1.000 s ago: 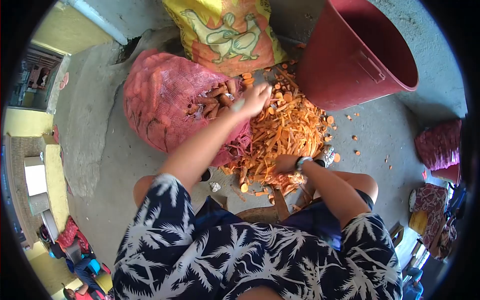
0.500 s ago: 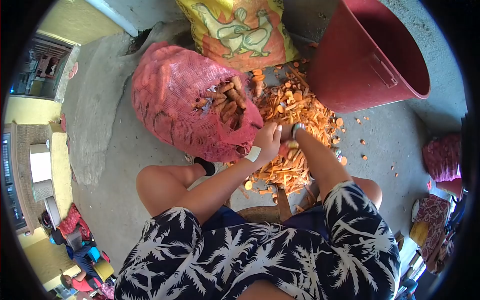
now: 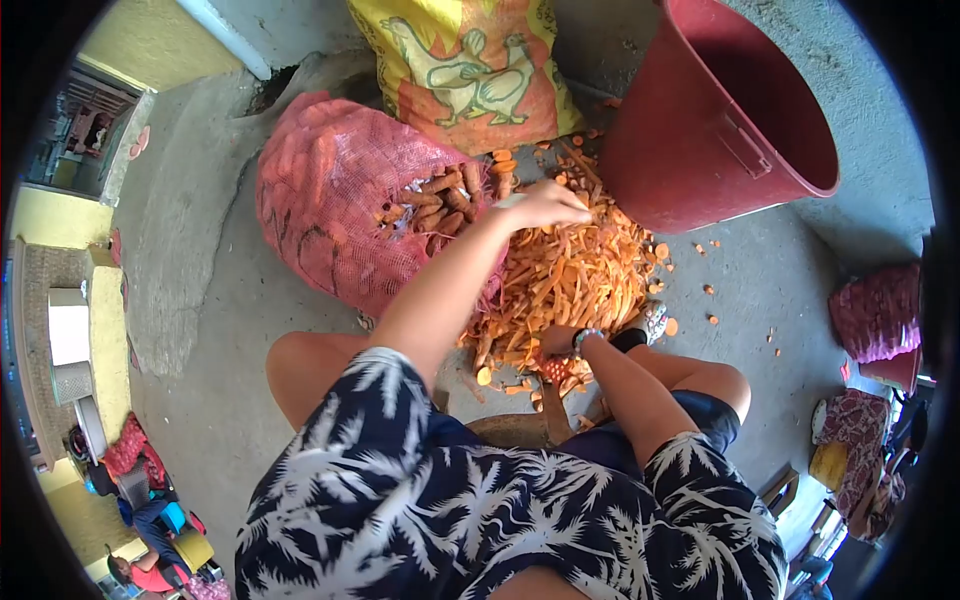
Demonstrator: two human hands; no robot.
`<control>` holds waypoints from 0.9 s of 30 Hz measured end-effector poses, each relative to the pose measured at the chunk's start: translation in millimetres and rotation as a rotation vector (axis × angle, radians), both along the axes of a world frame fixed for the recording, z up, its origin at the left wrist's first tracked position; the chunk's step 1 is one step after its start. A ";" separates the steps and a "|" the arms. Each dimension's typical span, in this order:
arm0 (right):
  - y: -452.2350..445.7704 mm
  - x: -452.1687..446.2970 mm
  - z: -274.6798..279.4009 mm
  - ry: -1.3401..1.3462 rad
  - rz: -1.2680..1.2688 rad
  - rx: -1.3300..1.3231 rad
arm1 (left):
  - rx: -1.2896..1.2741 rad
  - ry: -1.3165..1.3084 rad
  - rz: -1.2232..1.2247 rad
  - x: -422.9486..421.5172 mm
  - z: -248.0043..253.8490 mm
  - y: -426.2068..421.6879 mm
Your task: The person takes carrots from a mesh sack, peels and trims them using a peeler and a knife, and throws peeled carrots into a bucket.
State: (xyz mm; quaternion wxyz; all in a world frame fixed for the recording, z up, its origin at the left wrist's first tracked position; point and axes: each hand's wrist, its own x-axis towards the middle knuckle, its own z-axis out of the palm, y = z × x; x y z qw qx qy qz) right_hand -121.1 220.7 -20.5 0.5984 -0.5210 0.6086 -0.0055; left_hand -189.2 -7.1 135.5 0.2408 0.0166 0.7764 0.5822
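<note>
My left hand [image 3: 553, 205] is stretched out over the upper part of an orange heap of peelings and carrot pieces [image 3: 570, 275], near the big red bucket [image 3: 670, 165]. Its fingers are bent together, and whatever they hold, if anything, is hidden. Low over the near side of the heap, my right hand [image 3: 560, 342] is closed around a red thing with white dots [image 3: 553, 370], whose kind I cannot make out. To the left slumps a pink mesh sack [image 3: 335, 200], torn open, with brownish unpeeled carrots [image 3: 455, 200] showing in the opening.
A yellow and orange sack with printed birds [image 3: 475, 75] stands at the wall. Cut pieces lie scattered on the concrete floor [image 3: 740, 290] right of the heap. My knees are at both sides. Another pink sack [image 3: 875, 310] sits far right; a person [image 3: 150, 575] is at lower left.
My hands, together over the heap before, are now apart. The left went up towards the bucket; the right came down and nearer to me with the red dotted thing. The view shifted slightly.
</note>
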 end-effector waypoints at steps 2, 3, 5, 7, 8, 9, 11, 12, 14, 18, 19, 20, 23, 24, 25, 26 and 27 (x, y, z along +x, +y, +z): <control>3.5 6.4 41.5 -0.132 -0.303 0.285 | 0.065 0.232 0.312 31.1 -14.2 -31.0; 5.8 7.3 29.1 -0.124 -0.271 0.320 | -0.028 0.155 0.409 42.8 -7.2 -45.5; 6.9 11.9 12.5 -0.123 -0.242 0.356 | -0.313 0.054 0.533 67.3 -33.9 -92.5; 4.2 11.0 6.5 -0.070 -0.225 0.296 | -0.609 -0.134 0.480 95.5 -53.5 -138.5; 2.4 8.9 7.8 -0.069 -0.227 0.298 | -0.709 -0.304 0.402 116.7 -39.1 -143.1; -1.0 6.8 13.6 -0.045 -0.229 0.258 | -0.995 -0.314 0.370 141.7 -42.9 -138.7; -5.9 5.6 11.4 0.011 -0.221 0.230 | -1.282 -0.321 0.331 160.8 -72.5 -143.3; -7.4 4.5 2.6 0.010 -0.223 0.227 | -1.232 -0.370 0.032 158.3 -94.7 -152.8; -9.2 6.2 -13.3 0.069 -0.177 0.075 | -1.149 -0.197 -0.263 144.8 -104.4 -156.7; -50.4 15.2 61.5 -0.123 -0.354 -0.018 | -0.952 -0.224 0.071 104.3 -13.2 -144.9; -63.0 22.7 72.0 -0.120 -0.368 -0.097 | -0.892 -0.169 0.221 98.2 0.7 -149.0; -77.5 30.6 82.4 -0.117 -0.385 -0.178 | -0.830 -0.112 0.367 91.6 9.8 -154.3; -133.9 53.8 122.9 0.056 -0.271 -0.300 | -0.699 -0.080 0.383 96.2 9.9 -168.0; -155.2 63.8 121.8 0.131 -0.250 -0.388 | -0.645 -0.062 0.345 97.3 19.0 -168.9; -181.4 73.5 111.5 0.206 -0.243 -0.510 | -0.749 -0.139 0.202 92.8 32.6 -166.2; -208.5 81.3 102.6 0.279 -0.236 -0.630 | -0.755 -0.144 0.203 91.6 38.0 -161.1; -235.2 80.5 111.4 0.312 -0.237 -0.655 | -0.802 -0.129 0.101 93.0 41.0 -154.5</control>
